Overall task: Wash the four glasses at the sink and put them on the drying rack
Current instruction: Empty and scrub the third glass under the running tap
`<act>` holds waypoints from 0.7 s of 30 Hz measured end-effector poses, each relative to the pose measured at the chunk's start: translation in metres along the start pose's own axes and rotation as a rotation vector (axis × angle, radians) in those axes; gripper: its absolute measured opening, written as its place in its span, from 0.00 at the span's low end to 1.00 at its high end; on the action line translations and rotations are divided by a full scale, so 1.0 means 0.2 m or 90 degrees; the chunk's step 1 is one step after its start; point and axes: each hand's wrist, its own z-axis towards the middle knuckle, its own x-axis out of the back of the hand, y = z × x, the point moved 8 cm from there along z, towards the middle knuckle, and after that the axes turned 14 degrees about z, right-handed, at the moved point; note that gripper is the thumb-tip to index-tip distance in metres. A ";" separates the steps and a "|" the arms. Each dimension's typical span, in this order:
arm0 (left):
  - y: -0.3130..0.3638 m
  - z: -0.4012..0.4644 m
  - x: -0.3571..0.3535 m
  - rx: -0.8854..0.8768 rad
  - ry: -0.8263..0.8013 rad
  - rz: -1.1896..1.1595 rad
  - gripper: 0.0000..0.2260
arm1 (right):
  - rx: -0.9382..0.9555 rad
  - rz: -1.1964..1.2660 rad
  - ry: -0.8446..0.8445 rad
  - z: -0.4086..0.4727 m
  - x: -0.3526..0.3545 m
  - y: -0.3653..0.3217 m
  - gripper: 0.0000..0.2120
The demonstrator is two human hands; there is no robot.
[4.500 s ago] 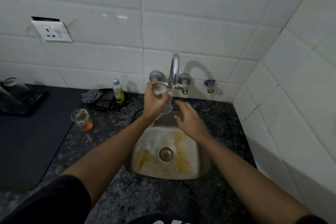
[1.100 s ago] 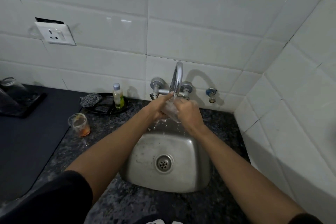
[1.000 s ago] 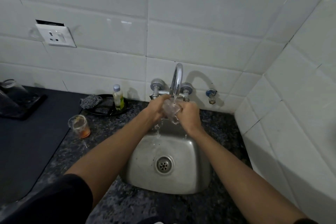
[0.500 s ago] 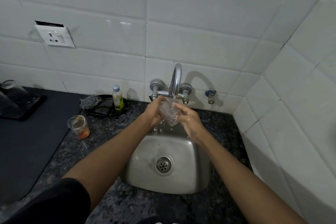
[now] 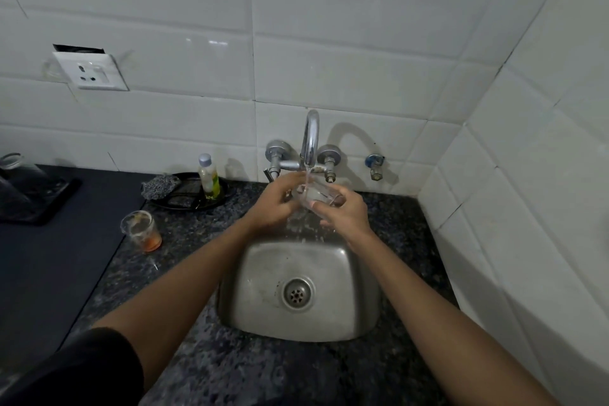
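Right now it's the rinse step: both hands hold a clear glass (image 5: 313,196) tilted under the running tap (image 5: 310,138), above the back of the steel sink (image 5: 296,290). Left hand (image 5: 275,204) w/ fingers curled round the glass's left end; right hand (image 5: 346,212) cups it from below, fingers wrapped on it. One dirty glass (image 5: 142,230) w/ orange dregs waits on the granite counter (image 5: 197,241), left of the sink. Next, prob.: tip water out, carry to the drying rack (image 5: 36,198) far left, keeping a firm grip since wet glass is slippery.
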 end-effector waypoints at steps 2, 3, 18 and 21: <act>-0.01 -0.02 -0.04 -0.065 -0.093 0.138 0.34 | 0.028 -0.025 0.027 0.00 0.03 -0.01 0.32; -0.03 -0.02 -0.06 -0.085 -0.115 0.191 0.37 | 0.048 -0.042 0.033 -0.01 0.04 -0.03 0.32; 0.11 -0.01 -0.03 -0.261 -0.002 0.259 0.24 | 0.120 -0.121 -0.081 -0.05 -0.07 -0.11 0.29; 0.12 0.03 -0.01 -0.250 -0.035 0.259 0.25 | 0.320 -0.278 -0.125 -0.08 -0.12 -0.17 0.34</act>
